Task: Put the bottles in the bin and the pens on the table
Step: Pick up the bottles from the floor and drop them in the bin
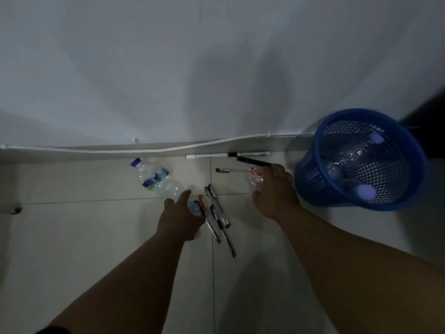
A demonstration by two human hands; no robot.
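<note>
My left hand [179,216] is low over the tiled floor, its fingers curled around a crushed clear bottle [169,189] that lies by a cluster of several pens [218,213]. My right hand [275,191] grips a crumpled clear bottle with a red cap [254,180], just left of the blue mesh bin [319,145]. Clear bottles with white caps [364,191] lie inside the bin. Another crushed bottle with a purple cap [150,173] lies further left. Loose pens [231,170] and a dark pen [252,161] lie near the wall.
Two white markers [207,155] lie along the foot of the white wall, under a white cable [120,150]. The bin stands in the right corner beside a dark opening [428,109]. No table is in view. The light is dim.
</note>
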